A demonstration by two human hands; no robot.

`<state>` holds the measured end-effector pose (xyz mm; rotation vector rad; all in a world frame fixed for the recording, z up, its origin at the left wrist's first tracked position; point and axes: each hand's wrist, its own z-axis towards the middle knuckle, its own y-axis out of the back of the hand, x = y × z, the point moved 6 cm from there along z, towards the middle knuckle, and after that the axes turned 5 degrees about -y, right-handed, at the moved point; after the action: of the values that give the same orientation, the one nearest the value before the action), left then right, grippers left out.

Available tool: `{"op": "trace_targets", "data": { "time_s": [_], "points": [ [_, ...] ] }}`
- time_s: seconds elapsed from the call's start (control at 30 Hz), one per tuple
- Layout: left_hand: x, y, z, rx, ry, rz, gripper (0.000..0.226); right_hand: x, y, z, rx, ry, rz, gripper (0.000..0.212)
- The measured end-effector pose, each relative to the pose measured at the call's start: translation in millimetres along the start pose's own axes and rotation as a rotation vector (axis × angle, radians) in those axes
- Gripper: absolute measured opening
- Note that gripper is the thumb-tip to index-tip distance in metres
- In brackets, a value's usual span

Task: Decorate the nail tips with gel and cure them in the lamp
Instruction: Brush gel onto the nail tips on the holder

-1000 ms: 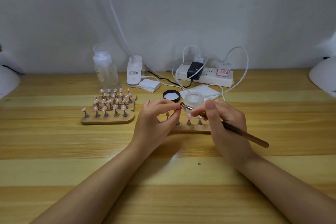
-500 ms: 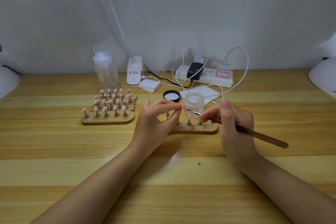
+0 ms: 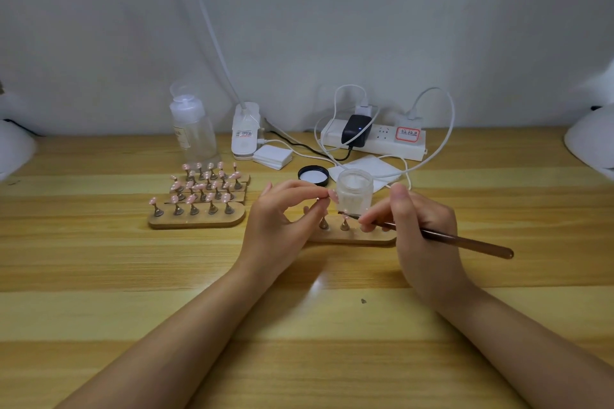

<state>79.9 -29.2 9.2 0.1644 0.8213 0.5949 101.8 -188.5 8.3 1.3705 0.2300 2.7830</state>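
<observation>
Head view: my left hand (image 3: 282, 219) pinches a pink nail tip (image 3: 332, 195) on its stand between thumb and forefinger, raised just left of the frosted jar (image 3: 354, 190). My right hand (image 3: 422, 229) grips the brown brush (image 3: 465, 241), its tip low against the jar's near side. Below both, a wooden holder (image 3: 352, 236) carries two stands. Further left sit three holders (image 3: 196, 202) of pink tips; the black lid (image 3: 313, 175) lies beyond.
</observation>
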Motion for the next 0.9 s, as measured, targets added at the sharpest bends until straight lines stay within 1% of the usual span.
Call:
{"op": "trace_targets", "data": {
  "time_s": [0.13, 0.2, 0.33, 0.47, 0.57, 0.7, 0.9],
  "points": [
    [-2, 2, 0, -0.015, -0.033, 0.011, 0.011, -3, 4, 0, -0.036, -0.017, 0.082, 0.05],
    [-3, 2, 1, -0.019, -0.035, -0.003, 0.01, -3, 6, 1, -0.059, -0.012, 0.079, 0.049],
    [-2, 2, 0, -0.01, -0.008, -0.034, 0.005, 0, 4, 0, -0.064, 0.045, 0.001, 0.043],
    [-2, 2, 0, 0.008, -0.014, -0.015, 0.007, 6, 1, -1, -0.05, 0.131, -0.094, 0.038],
    [-1, 2, 0, 0.005, -0.018, -0.012, 0.009, 5, -1, 0, -0.029, 0.118, -0.116, 0.036],
    [-2, 2, 0, -0.005, -0.035, 0.006, 0.011, 4, -6, 0, 0.006, 0.123, -0.16, 0.041],
    [0, 2, 0, -0.024, -0.021, 0.007, 0.012, 7, -4, -2, 0.002, 0.149, -0.137, 0.046]
  ]
}}
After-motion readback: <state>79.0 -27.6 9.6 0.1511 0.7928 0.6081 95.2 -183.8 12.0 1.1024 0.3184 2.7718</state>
